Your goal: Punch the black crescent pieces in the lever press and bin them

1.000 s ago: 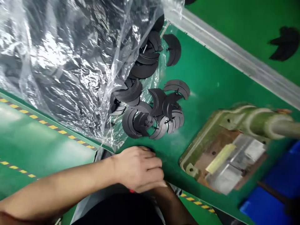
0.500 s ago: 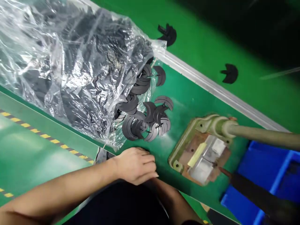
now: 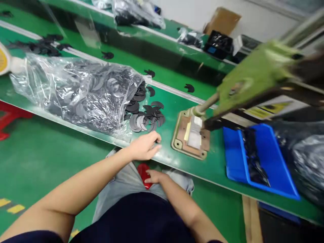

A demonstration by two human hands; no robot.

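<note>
I see a long green table (image 3: pixel 165 157) with a big clear bag (image 3: pixel 86 96) left and a blue tray (image 3: pixel 232 152) right. Curved black pieces (image 3: pixel 154 114) lie between them, beside the bag. Nearer, my left hand (image 3: pixel 145 146) is half curled, looking empty; my right hand (image 3: pixel 155 176), loosely open, touches something red (image 3: pixel 143 171).

Head cam looks fwd & down from above the person's torso (image 3: pixel 131 222), fairly near L hand (image 3: pixel 143 147) & R hand (image 3: pixel 155 176). View's tilted: bench (image 3: pixel 215 165) runs diag. from up-left of the L fingers (image 3: pixel 154 136) to down-right, w/ bkgd wall (image 3: pixel 186 11) well beyond them, near frame top.
</note>
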